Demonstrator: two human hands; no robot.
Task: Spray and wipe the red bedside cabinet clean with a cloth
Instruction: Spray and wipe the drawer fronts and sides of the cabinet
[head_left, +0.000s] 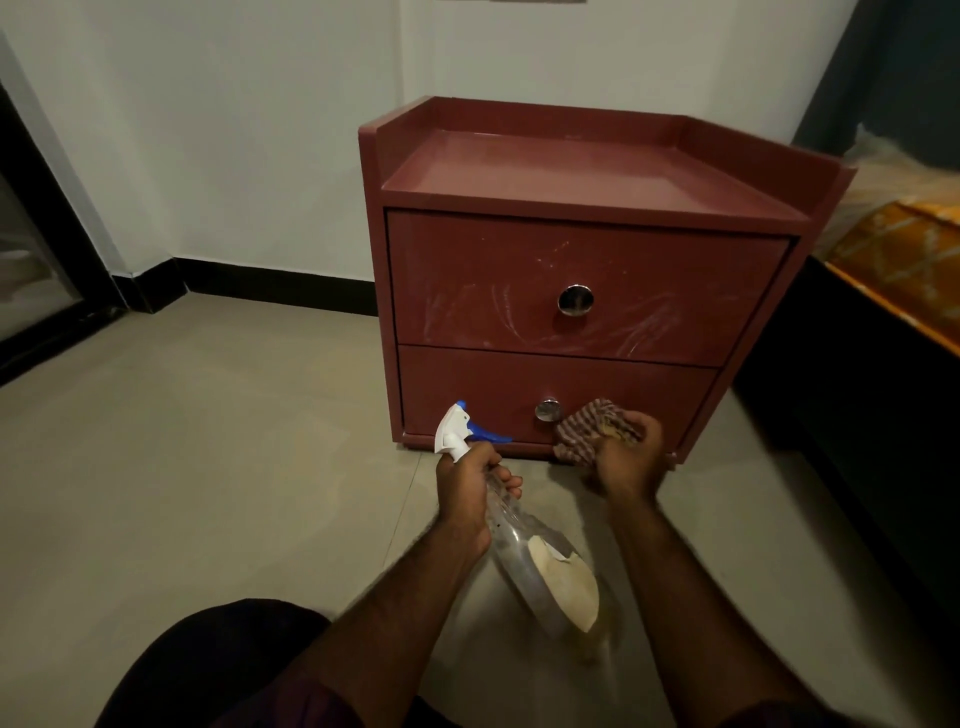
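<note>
Left hand (467, 480) grasps the spray bottle (524, 545) neck; right hand (626, 457) clutches the striped cloth (584, 434) against the red cabinet (571, 270) lower drawer (488, 392).

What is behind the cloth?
The lower drawer of the cabinet; its knob shows just left of the cloth. The patch right behind it is hidden. The right hand grips the cloth.

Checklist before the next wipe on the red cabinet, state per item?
1. Cloth gripped in right hand: ok.
2. Spray bottle held in left hand: ok.
3. Finger on trigger: not ok, hand grips the neck.
4. Upper drawer front clean: not ok, white streaks.
5. Liquid left in bottle: cannot tell.
6. Cloth near lower drawer: ok, beside its knob.
</note>
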